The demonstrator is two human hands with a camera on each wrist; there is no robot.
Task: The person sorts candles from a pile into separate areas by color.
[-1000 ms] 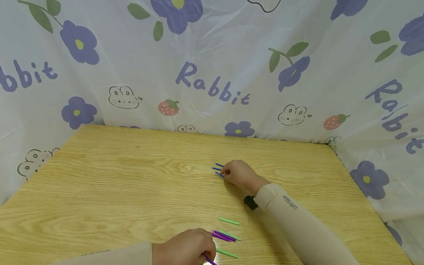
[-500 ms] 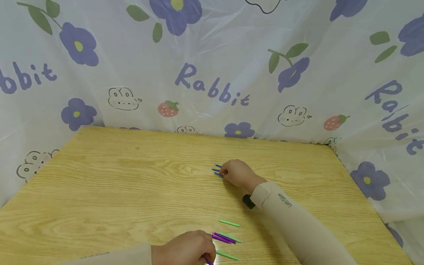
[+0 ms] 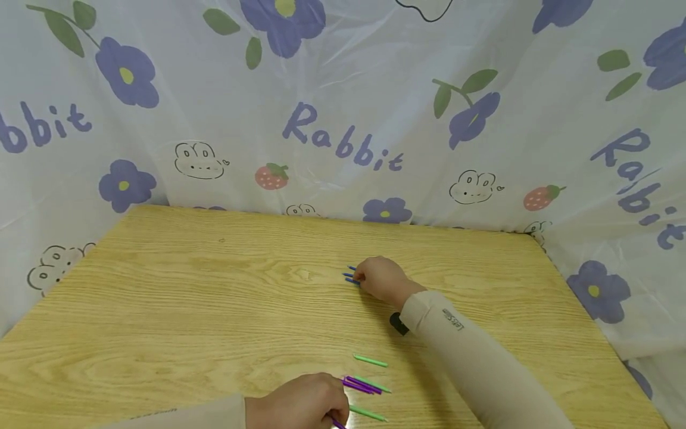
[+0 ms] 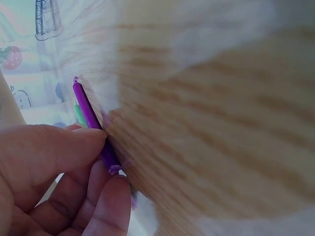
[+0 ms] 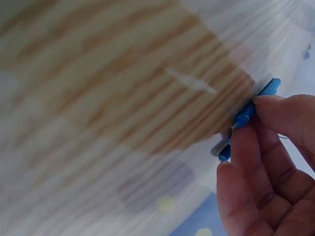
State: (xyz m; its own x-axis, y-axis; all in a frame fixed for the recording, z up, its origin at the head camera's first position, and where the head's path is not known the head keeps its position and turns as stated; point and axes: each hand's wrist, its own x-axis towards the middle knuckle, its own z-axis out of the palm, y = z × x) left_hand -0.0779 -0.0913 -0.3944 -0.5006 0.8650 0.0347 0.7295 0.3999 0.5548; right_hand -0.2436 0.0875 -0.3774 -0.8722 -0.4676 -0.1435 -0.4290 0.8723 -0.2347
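Three slim blue sticks (image 3: 349,274) lie side by side on the wood-grained surface (image 3: 214,310), their pointed tips showing past the fingers of the right hand (image 3: 384,280). That hand is closed in a pinch: the right wrist view shows its thumb pressing one glossy, rounded blue stick (image 5: 244,118) against the fingertips, with another blue end just below.

The left hand (image 3: 302,402), near the front edge of the picture, pinches a smooth purple stick (image 4: 87,105) between thumb and fingers. The stick is straight and rod-like, its near end crimped and uneven, its far end drawn into a small rough tip; a bit of green shows behind it. Beside this hand lie more purple sticks (image 3: 364,385), bunched closely and overlapping the middle one of three pale green sticks (image 3: 370,360). The other two green sticks lie apart, one farther back and one nearer the front, all three roughly parallel.

Flowing yellow-brown grain runs across the surface. Around its back and sides hangs a slightly creased, shiny white sheet (image 3: 364,77) printed with purple flowers, strawberries, rabbit faces and lettering. Both arms wear plain, close-fitting cream sleeves (image 3: 482,351), and a small black object (image 3: 399,323) shows below the right wrist.
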